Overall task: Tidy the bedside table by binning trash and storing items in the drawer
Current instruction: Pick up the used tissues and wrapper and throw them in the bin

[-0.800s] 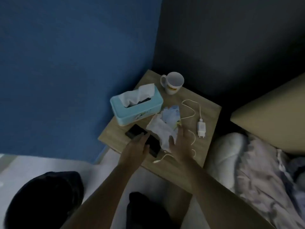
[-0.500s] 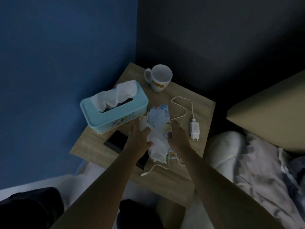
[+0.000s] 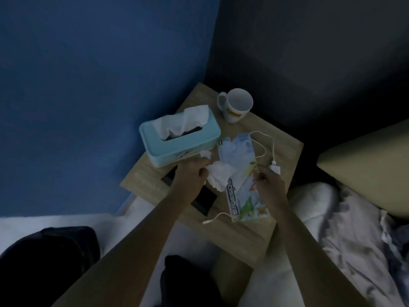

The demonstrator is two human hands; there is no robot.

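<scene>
On the wooden bedside table (image 3: 236,231), my left hand (image 3: 191,173) is closed on a crumpled white tissue (image 3: 219,177). My right hand (image 3: 267,180) pinches the right edge of a flat, printed plastic wrapper (image 3: 239,171) that lies lengthwise in the table's middle. A small tissue scrap (image 3: 205,154) sits by the box. A black phone (image 3: 202,200) lies partly under my left wrist. A white charger plug (image 3: 275,169) and its cable (image 3: 265,140) lie to the right; the cable's free end (image 3: 207,222) rests near the front edge.
A light blue tissue box (image 3: 179,142) stands at the table's left, a white mug (image 3: 238,105) at the back. A blue wall is to the left, a dark headboard behind, bedding and a pillow (image 3: 314,204) to the right. Dark shapes lie on the pale floor below.
My left hand left the phone and closed on the crumpled tissue. My right hand shifted to the wrapper's right edge, and the wrapper now lies spread out flat.
</scene>
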